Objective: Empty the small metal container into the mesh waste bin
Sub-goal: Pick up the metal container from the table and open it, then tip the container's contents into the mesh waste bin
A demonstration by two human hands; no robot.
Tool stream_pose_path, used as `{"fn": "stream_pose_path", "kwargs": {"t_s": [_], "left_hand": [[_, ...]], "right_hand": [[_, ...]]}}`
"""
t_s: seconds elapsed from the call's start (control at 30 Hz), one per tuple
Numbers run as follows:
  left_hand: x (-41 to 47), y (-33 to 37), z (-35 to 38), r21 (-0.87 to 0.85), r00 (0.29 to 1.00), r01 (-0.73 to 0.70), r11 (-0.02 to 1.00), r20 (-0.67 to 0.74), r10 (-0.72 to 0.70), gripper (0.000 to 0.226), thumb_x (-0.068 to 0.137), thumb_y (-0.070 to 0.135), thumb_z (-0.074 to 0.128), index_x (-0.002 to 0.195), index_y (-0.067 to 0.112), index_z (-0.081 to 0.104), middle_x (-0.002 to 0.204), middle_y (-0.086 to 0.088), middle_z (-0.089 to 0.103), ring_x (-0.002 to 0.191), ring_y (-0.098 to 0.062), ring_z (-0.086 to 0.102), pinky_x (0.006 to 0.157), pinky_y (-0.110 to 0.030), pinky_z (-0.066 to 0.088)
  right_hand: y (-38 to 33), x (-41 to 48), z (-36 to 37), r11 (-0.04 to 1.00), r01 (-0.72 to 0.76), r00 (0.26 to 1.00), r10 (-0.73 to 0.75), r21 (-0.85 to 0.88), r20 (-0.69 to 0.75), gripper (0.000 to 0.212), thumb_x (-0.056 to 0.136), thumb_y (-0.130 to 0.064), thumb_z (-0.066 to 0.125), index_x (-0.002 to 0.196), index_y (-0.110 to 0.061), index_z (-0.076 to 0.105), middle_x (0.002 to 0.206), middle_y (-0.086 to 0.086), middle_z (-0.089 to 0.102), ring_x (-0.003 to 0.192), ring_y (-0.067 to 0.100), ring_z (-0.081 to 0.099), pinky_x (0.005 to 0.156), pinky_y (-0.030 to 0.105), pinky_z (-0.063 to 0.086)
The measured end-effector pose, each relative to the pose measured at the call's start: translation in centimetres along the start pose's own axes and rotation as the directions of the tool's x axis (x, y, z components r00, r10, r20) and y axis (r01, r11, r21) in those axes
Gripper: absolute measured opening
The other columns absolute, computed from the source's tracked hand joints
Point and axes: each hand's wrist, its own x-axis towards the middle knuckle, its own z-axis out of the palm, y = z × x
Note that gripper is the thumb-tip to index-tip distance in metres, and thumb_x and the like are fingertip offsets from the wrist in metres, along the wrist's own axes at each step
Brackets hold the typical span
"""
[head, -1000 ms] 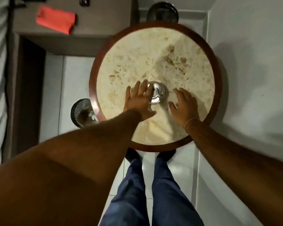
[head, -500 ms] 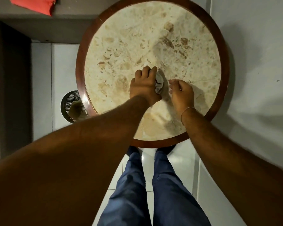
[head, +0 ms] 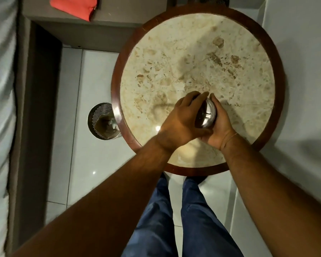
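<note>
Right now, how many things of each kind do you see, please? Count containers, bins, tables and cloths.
Small metal container: 1
Mesh waste bin: 1, plus a second dark one at the top edge
Round table: 1
Red cloth: 1
Total: 5

— What were the hands doing?

— Both cupped the small metal container [head: 207,115] over the round marble table [head: 193,58]: left hand [head: 182,119] curled over one side, right hand [head: 218,125] wrapped round the other.

— And the bin?

— The mesh waste bin [head: 102,123] stood on the floor just beside the table's left edge, with what looked like crumpled scraps inside, though it was dim.
</note>
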Motion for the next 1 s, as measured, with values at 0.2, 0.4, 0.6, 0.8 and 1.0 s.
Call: {"fn": "stream_pose_path", "kwargs": {"t_s": [0.2, 0.4, 0.6, 0.8, 1.0], "left_hand": [[-4.1, -1.8, -2.3, -0.223, 0.972, 0.083, 0.971, -0.198, -0.129, 0.106, 0.074, 0.037, 0.097, 0.16, 0.011, 0.043, 0.154, -0.013, 0.046, 0.137, -0.02, 0.052, 0.113, -0.034, 0.052], [-12.5, -8.7, -5.6, -0.333, 0.73, 0.339, 0.88, -0.497, -0.469, 0.104, 0.074, 0.052, 0.092, 0.159, 0.02, 0.043, 0.149, -0.003, 0.047, 0.134, -0.013, 0.056, 0.109, -0.039, 0.057], [-23.0, -17.6, -5.4, -0.404, 0.382, 0.706, 0.581, -0.474, -0.793, 0.099, 0.079, 0.041, 0.093, 0.161, 0.029, 0.038, 0.153, -0.003, 0.047, 0.135, -0.022, 0.054, 0.112, -0.035, 0.048], [-29.4, -21.7, -0.4, -0.514, 0.231, 0.789, 0.336, -0.258, -0.938, 0.1, 0.078, 0.045, 0.091, 0.162, 0.024, 0.04, 0.148, -0.005, 0.05, 0.133, -0.029, 0.055, 0.11, -0.038, 0.049], [-30.0, -22.7, 4.2, -0.656, 0.24, 0.709, 0.258, -0.119, -0.963, 0.098, 0.08, 0.053, 0.084, 0.163, 0.03, 0.035, 0.152, 0.003, 0.046, 0.137, -0.024, 0.051, 0.109, -0.033, 0.047]], "right_hand": [[2.2, 0.4, 2.5, 0.995, -0.058, 0.997, 0.054, -0.078, -0.051, 0.062, 0.096, -0.065, 0.062, 0.136, -0.019, 0.075, 0.131, 0.008, 0.078, 0.112, 0.024, 0.077, 0.098, 0.038, 0.06], [5.2, 0.9, 8.3, 0.941, -0.162, 0.987, 0.153, -0.297, -0.055, 0.078, 0.097, -0.073, 0.047, 0.148, -0.017, 0.066, 0.148, 0.016, 0.069, 0.121, 0.04, 0.067, 0.097, 0.049, 0.052], [12.7, 2.3, 18.8, 0.863, -0.15, 0.979, 0.199, -0.481, 0.052, 0.066, 0.105, -0.061, 0.038, 0.097, -0.016, 0.086, 0.097, 0.013, 0.083, 0.08, 0.029, 0.079, 0.06, 0.03, 0.063], [23.4, 6.9, 25.8, 0.352, 0.206, 0.956, -0.271, -0.913, 0.111, 0.036, 0.105, -0.056, 0.053, 0.115, -0.025, 0.069, 0.121, 0.006, 0.076, 0.113, 0.028, 0.072, 0.103, 0.048, 0.06], [29.2, 14.4, 24.5, -0.299, 0.307, 0.893, -0.239, -0.904, 0.382, 0.074, 0.096, -0.051, 0.072, 0.157, -0.019, 0.046, 0.16, 0.017, 0.049, 0.15, 0.04, 0.043, 0.126, 0.052, 0.038]]}}
